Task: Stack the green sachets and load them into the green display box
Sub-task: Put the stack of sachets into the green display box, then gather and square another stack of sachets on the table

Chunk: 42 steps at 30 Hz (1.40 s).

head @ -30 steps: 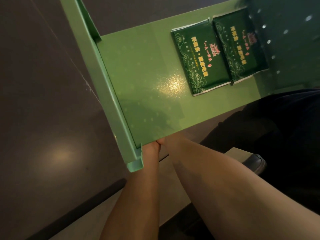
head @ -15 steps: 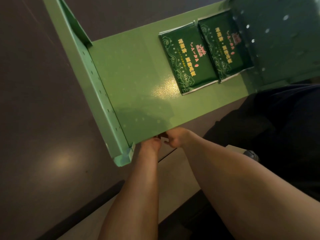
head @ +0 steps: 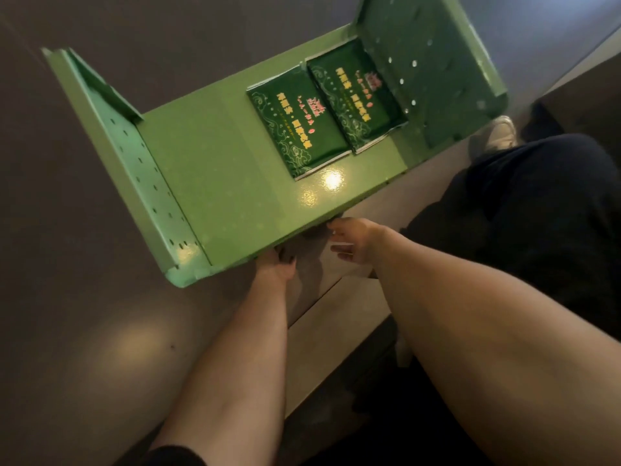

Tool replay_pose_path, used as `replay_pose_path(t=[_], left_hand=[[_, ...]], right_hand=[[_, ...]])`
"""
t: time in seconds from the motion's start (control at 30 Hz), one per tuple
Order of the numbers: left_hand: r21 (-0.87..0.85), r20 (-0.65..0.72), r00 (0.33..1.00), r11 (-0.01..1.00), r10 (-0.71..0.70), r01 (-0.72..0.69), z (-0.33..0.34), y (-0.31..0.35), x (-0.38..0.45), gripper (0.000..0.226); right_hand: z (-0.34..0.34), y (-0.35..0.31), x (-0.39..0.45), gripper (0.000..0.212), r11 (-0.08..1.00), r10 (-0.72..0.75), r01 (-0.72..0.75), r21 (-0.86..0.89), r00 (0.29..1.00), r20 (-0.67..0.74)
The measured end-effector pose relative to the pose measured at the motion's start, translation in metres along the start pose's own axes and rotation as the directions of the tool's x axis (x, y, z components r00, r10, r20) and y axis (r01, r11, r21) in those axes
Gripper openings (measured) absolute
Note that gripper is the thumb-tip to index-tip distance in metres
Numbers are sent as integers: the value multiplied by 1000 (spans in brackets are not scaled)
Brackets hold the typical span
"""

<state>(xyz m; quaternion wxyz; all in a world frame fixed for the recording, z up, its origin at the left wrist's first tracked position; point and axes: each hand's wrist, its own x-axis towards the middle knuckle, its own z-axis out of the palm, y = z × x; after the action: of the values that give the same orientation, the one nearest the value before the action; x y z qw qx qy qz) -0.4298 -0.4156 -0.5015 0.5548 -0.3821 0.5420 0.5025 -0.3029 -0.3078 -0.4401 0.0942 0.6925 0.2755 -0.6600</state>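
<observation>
The green display box (head: 215,183) stands open toward me, with a perforated wall at each side. Two stacks of dark green sachets lie side by side on its floor at the right: one (head: 297,124) toward the middle, the other (head: 356,99) against the right wall. My left hand (head: 275,267) is at the box's front edge, its fingers tucked under the edge and hidden. Just right of it, my right hand (head: 353,240) hovers by the same edge, thumb and fingers spread apart and holding nothing.
The box stands on a dark brown surface (head: 67,297) with a pale ledge (head: 336,317) along its near side. Dark trousers (head: 537,213) and a light shoe (head: 497,134) show at the right.
My right hand has come away from my left hand and from under the front edge, opening as it moved right. The left hand stays at the edge. The view has shifted.
</observation>
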Motion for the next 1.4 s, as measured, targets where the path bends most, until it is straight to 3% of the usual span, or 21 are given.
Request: replay_pose_path(t=[0.1,0.2,0.43,0.5,0.6,0.67,0.8,0.9,0.97,1.1,1.2,1.33,1.4], left_hand=[[13,14,999,999,-33,33,5,-13,-14,36],[144,3,997,987,-73,72,25,-32,-41,54],[530,208,976,846,-67,-55,112,-69,-125,24],[581,275,959,806,-61,-115,138,-83,-156,19],[608,393,919,753,-9,-252,176,-96,-202,18],[613,469,883,711,22,-344,201,-103,-234,20],[480,608,776,701,166,-526,239,-104,-308,21],[382,627,715,679,308,-627,258,-101,-372,37],[312,662,633,621,401,-719,275,-96,-409,38],[284,689,548,518,474,-806,316,-92,-467,29],[296,756,487,436,436,-850,357,-122,-504,26],[323,849,430,342,307,-883,427,-206,-527,22],[285,896,368,315,249,-905,458,-260,-530,17]], right_hand=[[-14,-14,-20,34,1000,0,1,24,1000,-31],[-37,-20,-45,34,998,-24,28,59,997,-73],[-103,-39,-106,36,941,-128,193,278,963,-238],[-123,-46,-130,46,929,-223,286,235,939,-261],[-140,-61,-170,38,893,-327,416,173,862,-387],[-157,-76,-204,32,852,-438,520,67,776,-455],[-176,-105,-283,27,676,-691,732,-84,591,-417],[-188,-122,-336,19,541,-802,831,-131,462,-378],[-206,-128,-372,16,456,-846,880,-136,381,-374],[-262,-130,-426,12,368,-850,923,-107,288,-440],[-333,-124,-448,12,356,-827,927,-118,253,-502],[-452,-91,-454,14,431,-709,887,-166,219,-670],[-512,-62,-451,13,504,-615,845,-180,205,-761]])
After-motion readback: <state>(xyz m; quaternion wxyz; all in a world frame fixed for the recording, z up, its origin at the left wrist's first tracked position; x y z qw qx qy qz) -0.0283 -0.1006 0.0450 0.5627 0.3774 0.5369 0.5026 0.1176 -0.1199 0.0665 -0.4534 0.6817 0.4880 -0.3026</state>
